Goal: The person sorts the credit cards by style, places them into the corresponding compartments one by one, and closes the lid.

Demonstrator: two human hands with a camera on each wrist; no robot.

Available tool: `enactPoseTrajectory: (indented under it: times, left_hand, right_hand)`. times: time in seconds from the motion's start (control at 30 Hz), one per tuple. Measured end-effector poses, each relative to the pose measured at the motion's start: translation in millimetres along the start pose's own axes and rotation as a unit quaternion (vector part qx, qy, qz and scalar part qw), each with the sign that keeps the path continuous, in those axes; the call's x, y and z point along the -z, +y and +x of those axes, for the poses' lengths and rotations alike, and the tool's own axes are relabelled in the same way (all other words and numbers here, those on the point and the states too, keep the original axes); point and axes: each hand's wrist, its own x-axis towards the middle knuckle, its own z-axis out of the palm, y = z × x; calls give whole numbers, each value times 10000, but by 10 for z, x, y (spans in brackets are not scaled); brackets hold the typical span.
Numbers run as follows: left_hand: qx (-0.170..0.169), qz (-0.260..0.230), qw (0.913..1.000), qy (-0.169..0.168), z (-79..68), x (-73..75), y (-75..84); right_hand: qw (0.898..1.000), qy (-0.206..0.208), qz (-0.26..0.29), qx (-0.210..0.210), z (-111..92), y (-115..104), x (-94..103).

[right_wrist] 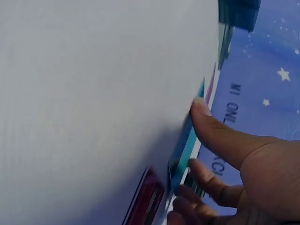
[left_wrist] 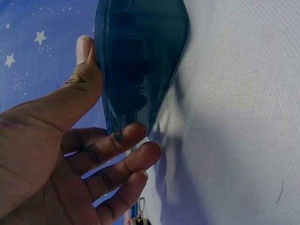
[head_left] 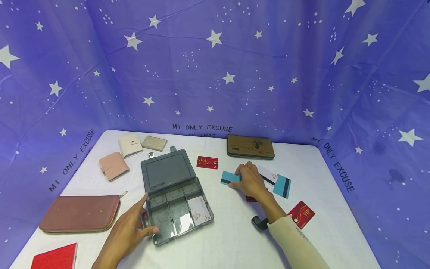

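A grey see-through compartment box [head_left: 169, 228] lies with its lid [head_left: 168, 170] swung back. My left hand [head_left: 129, 228] holds its left side, thumb over the rim and fingers along the outer wall; in the left wrist view those fingers [left_wrist: 117, 164] bend at the box's corner [left_wrist: 140, 70]. A white card [head_left: 199, 210] sits in the right compartment. Farther right, my right hand [head_left: 251, 181] pinches a blue card [head_left: 227, 177] with a black stripe, thumb at its near edge. Under and beside this hand lie a second blue card [head_left: 282, 186], a whitish card [head_left: 267, 173] and a partly covered red card [head_left: 251, 198].
Red VIP cards lie behind [head_left: 207, 162] and at the right [head_left: 304, 215]. A brown wallet [head_left: 250, 146] stands at the back. On the left are a brownish-red wallet [head_left: 80, 213], a pink card holder [head_left: 113, 166], a cream one [head_left: 130, 145], a beige block [head_left: 154, 143] and a red booklet [head_left: 55, 257].
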Motion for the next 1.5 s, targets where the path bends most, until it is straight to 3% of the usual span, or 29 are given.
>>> enactPoseTrajectory:
  times: [0.2,0.33,0.53,0.67,0.77,0.87,1.07,1.17,1.27,1.37,1.5]
  left_hand:
    - [98,-5,9999,-107,14,-3,7]
    - [95,20,9999,-94,19,-3,8]
    - [66,48,10000,-54,14,5,5]
    - [43,61,10000,-46,11,9,4]
    - [38,52,10000,-48,9,14,8]
    - [49,35,10000,-55,7,18,13]
    - [16,48,10000,-23,3,18,12]
    - [-20,64,10000,-9,2,16,5]
    - [-20,69,10000,-16,2,14,-2]
    - [23,42,10000,-55,7,7,-4]
    - [29,34,10000,-27,8,3,-1]
  right_hand:
    - [9966,499,432,503,-72,-178,6]
    - [9838,827,1191,1053,-171,-369,73]
    - [9432,93,2716,1912,-396,-707,88]
    - [9212,-484,3109,2288,-549,-921,4]
    - [9182,-756,2960,2523,-626,-1050,-106]
    - [9238,-792,2545,2748,-670,-1149,-235]
    - [9499,124,707,3042,-734,-1262,-452]
    - [9478,478,-407,3126,-737,-1278,-490]
    - [9380,403,-1104,3261,-731,-1269,-502]
    - [9367,142,-1127,3311,-735,-1233,-501]
    - [9472,74,-98,3204,-722,-1114,-443]
